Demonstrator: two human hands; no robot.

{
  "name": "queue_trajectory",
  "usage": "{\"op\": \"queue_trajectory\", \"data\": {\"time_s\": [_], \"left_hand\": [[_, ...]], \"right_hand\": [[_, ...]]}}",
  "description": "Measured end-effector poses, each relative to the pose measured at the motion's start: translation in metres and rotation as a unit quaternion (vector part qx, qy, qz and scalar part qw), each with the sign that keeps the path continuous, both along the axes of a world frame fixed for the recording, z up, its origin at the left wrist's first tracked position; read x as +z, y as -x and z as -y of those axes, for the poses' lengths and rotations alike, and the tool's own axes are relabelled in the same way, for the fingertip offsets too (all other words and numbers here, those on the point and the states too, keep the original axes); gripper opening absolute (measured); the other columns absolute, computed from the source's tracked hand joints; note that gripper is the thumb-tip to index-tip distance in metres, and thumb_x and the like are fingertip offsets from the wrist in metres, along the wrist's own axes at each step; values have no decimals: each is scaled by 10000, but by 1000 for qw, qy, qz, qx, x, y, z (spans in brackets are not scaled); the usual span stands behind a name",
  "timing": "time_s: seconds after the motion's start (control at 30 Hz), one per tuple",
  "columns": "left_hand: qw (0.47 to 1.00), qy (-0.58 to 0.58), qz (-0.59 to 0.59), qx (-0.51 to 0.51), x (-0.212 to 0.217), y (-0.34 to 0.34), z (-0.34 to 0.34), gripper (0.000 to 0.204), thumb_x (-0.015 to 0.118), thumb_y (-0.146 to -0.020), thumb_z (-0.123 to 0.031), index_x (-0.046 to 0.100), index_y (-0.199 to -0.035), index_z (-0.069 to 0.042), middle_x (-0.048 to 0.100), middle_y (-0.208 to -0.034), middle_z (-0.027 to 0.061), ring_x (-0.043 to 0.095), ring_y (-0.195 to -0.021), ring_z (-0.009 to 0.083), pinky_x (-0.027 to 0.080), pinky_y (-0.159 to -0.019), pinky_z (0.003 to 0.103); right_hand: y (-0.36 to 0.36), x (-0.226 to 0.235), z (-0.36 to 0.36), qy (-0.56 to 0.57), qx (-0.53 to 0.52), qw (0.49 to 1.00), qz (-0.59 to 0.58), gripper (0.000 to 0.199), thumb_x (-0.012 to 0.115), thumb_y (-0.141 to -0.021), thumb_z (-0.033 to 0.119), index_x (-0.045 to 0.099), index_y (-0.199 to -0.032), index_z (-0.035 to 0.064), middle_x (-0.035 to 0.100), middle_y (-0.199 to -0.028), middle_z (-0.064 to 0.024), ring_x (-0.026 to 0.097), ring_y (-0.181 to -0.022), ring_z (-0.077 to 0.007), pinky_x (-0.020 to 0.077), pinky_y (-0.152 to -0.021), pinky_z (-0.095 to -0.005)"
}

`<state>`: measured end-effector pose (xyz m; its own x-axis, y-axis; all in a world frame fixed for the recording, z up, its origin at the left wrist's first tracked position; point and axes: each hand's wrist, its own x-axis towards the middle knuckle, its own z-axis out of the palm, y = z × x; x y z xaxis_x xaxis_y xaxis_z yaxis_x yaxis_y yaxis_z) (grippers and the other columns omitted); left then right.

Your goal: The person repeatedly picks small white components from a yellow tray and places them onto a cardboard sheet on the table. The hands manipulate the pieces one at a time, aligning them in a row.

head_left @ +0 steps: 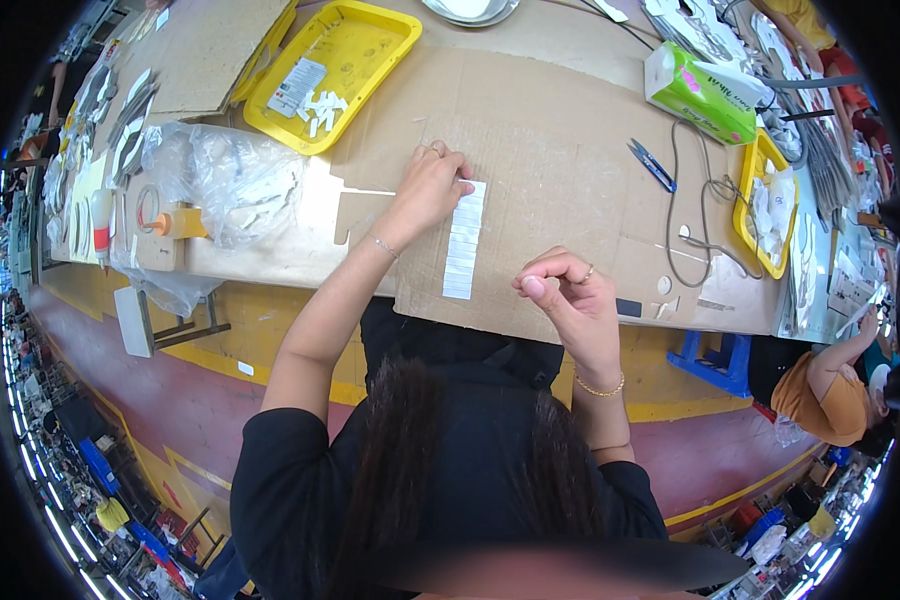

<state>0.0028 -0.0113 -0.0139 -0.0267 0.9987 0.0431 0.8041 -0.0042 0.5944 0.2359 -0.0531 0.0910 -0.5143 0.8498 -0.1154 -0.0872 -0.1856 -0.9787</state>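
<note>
A row of white labels [463, 245], set close together in a narrow column, lay on a flat cardboard sheet [550, 170] directly before the seated person, running from near to far. The left hand [433, 190] was at the far end of the row, its fingers bent and its fingertips touching the last label or the cardboard just beside it; at this scale it could not be told whether they pinched anything. The right hand [575, 300] was raised to the right of the row's near end, apart from it, with the tips of thumb and forefinger pressed together.

Left of the sheet, a clear plastic bag [240, 185] lay crumpled on the worktop [270, 262], with an orange bottle [180, 223] on its side against it. At the far left, a yellow tray [370, 70] held a printed sheet [297, 87] and a scatter of small white pieces [322, 112]. To the right were blue-handled snips [655, 165], partly open, and a loosely looped grey cord [675, 210]; beyond them stood a green tissue pack [705, 95]. Below the worktop's right-hand edge stood a blue stool [715, 362].
</note>
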Motion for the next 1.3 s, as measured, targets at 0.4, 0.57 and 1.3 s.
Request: {"op": "queue_trajectory", "data": {"time_s": [0.4, 0.57, 1.3], "left_hand": [[1000, -7, -8, -4, -5, -1, 2, 92, 673, -773, -114, 635, -817, -43, 587, -889, 135, 516, -927, 338, 404, -857, 411], [999, 29, 45, 9, -5, 6, -2, 102, 655, -816, -123, 622, -840, -29, 615, -841, 111, 569, -833, 242, 430, -780, 348], [921, -1, 363, -143, 162, -20, 65, 330, 759, -756, -1, 561, -1018, -35, 625, -856, 45, 612, -821, 126, 484, -760, 273]], "right_hand": [[-1, -1, -2, -7, 4, 1000, 10, 86, 675, -865, 88, 652, -867, 5, 625, -822, -32, 553, -779, -86, 423, -740, -229], [-1, -4, -1, -6, -1, 1000, 20, 97, 679, -863, 98, 654, -864, 4, 626, -814, -31, 556, -779, -85, 425, -739, -229], [3, 18, -14, 57, 73, 988, -123, 130, 725, -780, 7, 713, -908, -9, 672, -850, -82, 655, -802, -153, 518, -724, -256]]}}
